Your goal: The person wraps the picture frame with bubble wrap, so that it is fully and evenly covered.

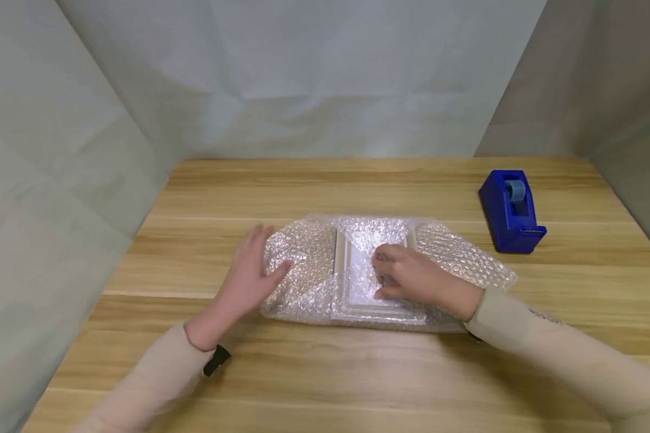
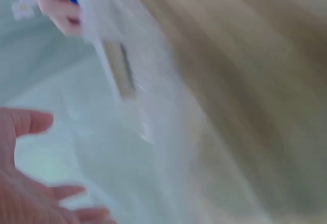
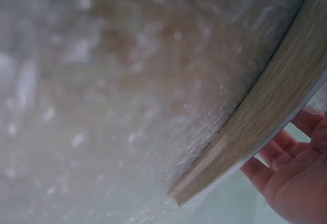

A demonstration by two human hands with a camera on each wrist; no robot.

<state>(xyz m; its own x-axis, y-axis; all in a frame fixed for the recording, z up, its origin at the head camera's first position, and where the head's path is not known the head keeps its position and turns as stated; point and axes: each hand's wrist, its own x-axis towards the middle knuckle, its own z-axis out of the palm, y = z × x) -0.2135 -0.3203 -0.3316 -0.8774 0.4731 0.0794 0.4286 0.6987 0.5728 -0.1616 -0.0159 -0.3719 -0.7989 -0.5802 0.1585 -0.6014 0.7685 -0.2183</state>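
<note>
A picture frame (image 1: 376, 311) with a pale border lies on a sheet of bubble wrap (image 1: 303, 258), whose upper and lower edges are folded over it. Wide flaps of the wrap spread to the left and right. My right hand (image 1: 417, 276) rests on the wrapped face of the frame with its fingers bent. In the right wrist view the frame's wood-grained side (image 3: 255, 117) shows close to the fingers. Over the left flap's outer edge, my left hand (image 1: 244, 279) is spread, thumb apart from the fingers. In the blurred left wrist view it holds nothing.
A blue tape dispenser (image 1: 511, 213) with a roll of clear tape stands at the back right of the wooden table (image 1: 195, 192). Pale sheets (image 1: 303, 78) hang behind the table and along its sides.
</note>
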